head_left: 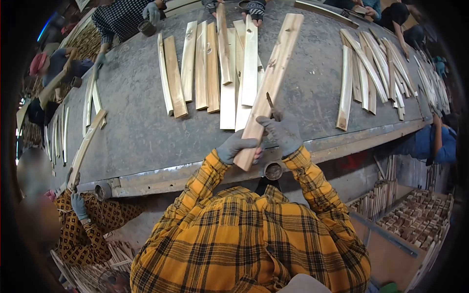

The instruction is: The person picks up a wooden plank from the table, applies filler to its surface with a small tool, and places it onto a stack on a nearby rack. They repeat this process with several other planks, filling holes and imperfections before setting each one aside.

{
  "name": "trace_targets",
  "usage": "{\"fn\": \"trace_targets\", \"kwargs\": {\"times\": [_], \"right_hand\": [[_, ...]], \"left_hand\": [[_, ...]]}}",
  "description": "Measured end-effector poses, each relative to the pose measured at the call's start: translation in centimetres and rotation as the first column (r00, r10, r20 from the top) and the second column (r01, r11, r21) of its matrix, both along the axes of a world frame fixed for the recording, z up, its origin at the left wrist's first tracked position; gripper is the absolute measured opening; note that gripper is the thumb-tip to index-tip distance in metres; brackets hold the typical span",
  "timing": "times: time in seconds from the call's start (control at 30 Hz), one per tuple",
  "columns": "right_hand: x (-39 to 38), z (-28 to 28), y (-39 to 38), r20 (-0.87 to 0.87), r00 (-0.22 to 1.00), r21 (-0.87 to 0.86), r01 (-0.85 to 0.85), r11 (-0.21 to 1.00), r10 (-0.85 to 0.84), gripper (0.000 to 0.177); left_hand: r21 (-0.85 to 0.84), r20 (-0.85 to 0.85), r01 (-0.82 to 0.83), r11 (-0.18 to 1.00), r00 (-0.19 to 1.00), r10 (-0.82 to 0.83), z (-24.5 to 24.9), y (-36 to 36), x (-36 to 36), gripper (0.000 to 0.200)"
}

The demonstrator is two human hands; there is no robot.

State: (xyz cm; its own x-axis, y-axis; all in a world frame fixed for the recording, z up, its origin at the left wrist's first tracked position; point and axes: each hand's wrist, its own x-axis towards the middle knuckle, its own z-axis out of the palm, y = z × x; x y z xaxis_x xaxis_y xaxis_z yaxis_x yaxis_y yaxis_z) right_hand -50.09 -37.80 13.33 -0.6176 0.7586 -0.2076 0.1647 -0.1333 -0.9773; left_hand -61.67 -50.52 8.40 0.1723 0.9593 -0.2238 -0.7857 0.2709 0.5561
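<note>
A long pale wooden slat [272, 78] with several dark knots slants up and away from me over the table edge. My left hand [236, 146], in a grey glove, is closed around its lower end. Close beside the slat's right edge, my gloved right hand [283, 132] grips a narrow, dark knife-like tool [271, 103] whose tip lies over the wood. The tool's handle is mostly hidden by my fingers. Just below my hands, at the table's front edge, is a round cup [273, 171] with brown matter inside.
More slats [201, 66] lie on the grey metal table [141, 132] ahead, with another group of slats [366, 73] to the right. Co-workers handle slats across the table and at both sides. Stacked wood pieces [415, 217] fill a bin at lower right.
</note>
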Motion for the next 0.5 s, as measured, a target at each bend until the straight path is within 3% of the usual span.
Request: {"fn": "trace_targets", "kwargs": {"times": [0.03,0.07,0.17,0.27,0.37,0.4,0.5], "right_hand": [[0.2,0.7,0.0,0.09,0.995,0.003,0.031,1.0,-0.031,0.041],[0.6,-0.8,0.8,0.018,0.994,-0.036,0.106,0.994,-0.106,0.037],[3.6,-3.6,4.1,-0.019,1.0,-0.271,-0.002,0.963,-0.004,0.03],[5.3,-4.7,5.6,-0.308,0.951,-0.467,-0.131,0.875,-0.022,0.025],[7.0,-4.0,7.8,-0.29,0.94,-0.455,0.031,0.89,-0.181,0.021],[7.8,-3.5,8.8,-0.3,0.942,-0.426,0.012,0.905,-0.154,0.021],[11.7,-4.3,13.1,-0.275,0.958,-0.379,-0.031,0.925,-0.08,0.019]], "left_hand": [[-0.084,-0.183,-0.016,0.996,0.983,0.001,0.4,0.9,0.0,0.041],[-0.06,-0.34,-0.01,0.998,0.94,-0.011,0.2,1.8,0.1,0.047],[0.046,-0.64,-0.194,0.98,0.747,0.178,1.3,3.2,2.5,0.056],[-0.001,-0.846,-0.1,0.995,0.531,0.052,1.9,4.4,3.3,0.06],[-0.014,-0.962,-0.123,0.992,0.272,0.02,2.8,4.8,2.9,0.058],[0.0,-0.984,-0.146,0.989,0.179,0.027,2.8,4.7,2.4,0.057],[0.201,-0.901,-0.302,0.932,-0.431,0.054,-0.5,4.2,0.1,0.063]]}}
